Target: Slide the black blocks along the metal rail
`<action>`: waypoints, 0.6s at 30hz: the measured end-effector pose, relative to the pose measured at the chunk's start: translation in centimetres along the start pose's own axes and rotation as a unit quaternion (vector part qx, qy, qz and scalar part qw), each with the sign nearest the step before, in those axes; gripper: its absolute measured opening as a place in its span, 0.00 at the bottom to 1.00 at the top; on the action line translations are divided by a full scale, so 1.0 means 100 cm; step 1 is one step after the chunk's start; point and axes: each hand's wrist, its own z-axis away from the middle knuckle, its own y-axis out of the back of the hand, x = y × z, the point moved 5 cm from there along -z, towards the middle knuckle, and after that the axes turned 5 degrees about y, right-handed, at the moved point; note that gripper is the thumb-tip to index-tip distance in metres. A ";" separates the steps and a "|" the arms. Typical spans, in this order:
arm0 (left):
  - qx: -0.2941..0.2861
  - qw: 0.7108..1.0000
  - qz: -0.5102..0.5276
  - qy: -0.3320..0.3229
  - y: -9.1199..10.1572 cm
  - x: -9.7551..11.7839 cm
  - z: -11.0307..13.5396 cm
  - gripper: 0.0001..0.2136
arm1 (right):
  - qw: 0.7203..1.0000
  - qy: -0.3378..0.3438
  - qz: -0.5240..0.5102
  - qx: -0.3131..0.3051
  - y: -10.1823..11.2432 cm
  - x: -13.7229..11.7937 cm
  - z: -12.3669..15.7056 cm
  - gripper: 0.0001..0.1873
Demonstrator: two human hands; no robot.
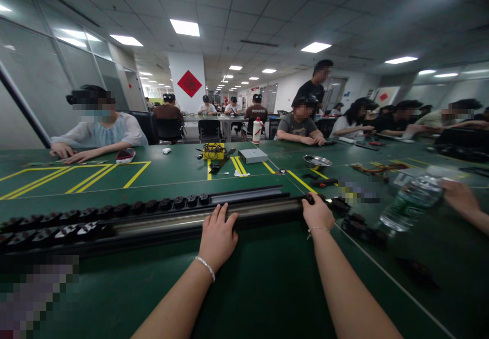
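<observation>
A long black rail (pixel 263 208) with a shiny metal channel lies across the green table in front of me. My left hand (pixel 219 234) rests on its near side, fingers spread over the channel and holding nothing. At the rail's right end, my right hand (pixel 319 212) has thumb and fingers closed round a small black part (pixel 309 198); its exact kind is unclear. A row of black knob-like pieces (pixel 153 205) stands along the rail's left half. Behind lies a second, thinner rail (pixel 248 194).
Another person's hand (pixel 464 199) holds a clear water bottle (pixel 410 204) at right. Black parts (pixel 362 229) lie near it. Further back are a metal bowl (pixel 317 161), a grey box (pixel 252 155), a yellow holder (pixel 214 151) and a phone (pixel 125 156). Several people sit around.
</observation>
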 end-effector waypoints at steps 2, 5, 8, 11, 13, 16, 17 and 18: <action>-0.004 1.000 0.000 0.002 0.000 0.000 0.000 0.20 | 1.000 -0.009 0.001 -0.003 0.000 0.000 -0.001 0.22; -0.006 1.000 0.000 0.004 0.001 0.001 0.000 0.21 | 1.000 -0.023 0.003 -0.010 -0.001 0.000 -0.001 0.22; -0.008 1.000 0.001 0.006 0.001 0.001 0.000 0.21 | 1.000 -0.021 0.000 -0.009 0.000 0.000 -0.001 0.22; -0.008 1.000 0.001 0.008 0.002 0.001 0.000 0.21 | 1.000 -0.016 -0.004 -0.009 0.002 -0.001 0.001 0.22; -0.007 1.000 0.000 0.007 0.001 0.001 0.000 0.21 | 1.000 -0.017 -0.001 -0.010 0.003 -0.001 0.002 0.22; -0.003 1.000 -0.002 0.004 0.001 0.001 0.000 0.21 | 1.000 -0.017 0.005 -0.009 0.002 -0.002 0.002 0.22; -0.002 1.000 -0.002 0.003 0.000 0.001 0.000 0.21 | 1.000 -0.016 0.005 -0.007 0.002 -0.002 0.002 0.22; -0.001 1.000 -0.002 0.002 0.000 0.001 0.000 0.20 | 1.000 -0.014 0.004 -0.003 0.001 -0.001 0.002 0.22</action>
